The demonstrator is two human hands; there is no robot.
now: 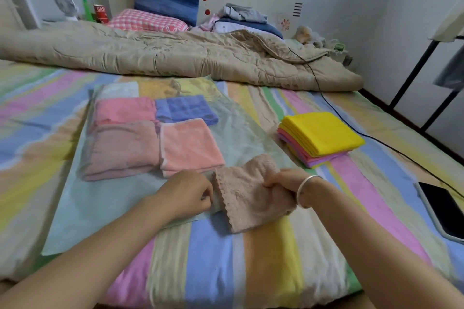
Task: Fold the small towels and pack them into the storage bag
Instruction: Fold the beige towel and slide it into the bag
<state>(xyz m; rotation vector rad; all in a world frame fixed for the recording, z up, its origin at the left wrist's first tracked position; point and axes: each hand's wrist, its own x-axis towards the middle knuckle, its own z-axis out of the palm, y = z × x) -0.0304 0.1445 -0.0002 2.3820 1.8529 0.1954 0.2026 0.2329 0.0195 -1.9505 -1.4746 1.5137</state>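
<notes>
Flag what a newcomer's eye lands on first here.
Front and centre, the right hand grips a beige-pink scalloped towel just above the striped sheet, while the left hand seems to pinch the near edge of the clear storage bag beside it. That bag, left of centre, lies flat with four folded towels in pinks and blue. To the right sits a stack of bright cloths, vivid yellow on top.

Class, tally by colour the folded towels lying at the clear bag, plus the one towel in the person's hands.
Pink towel: 1
Blue towel: 1
Mauve towel: 1
Peach towel: 1
Beige towel: 1
Total: 5
</notes>
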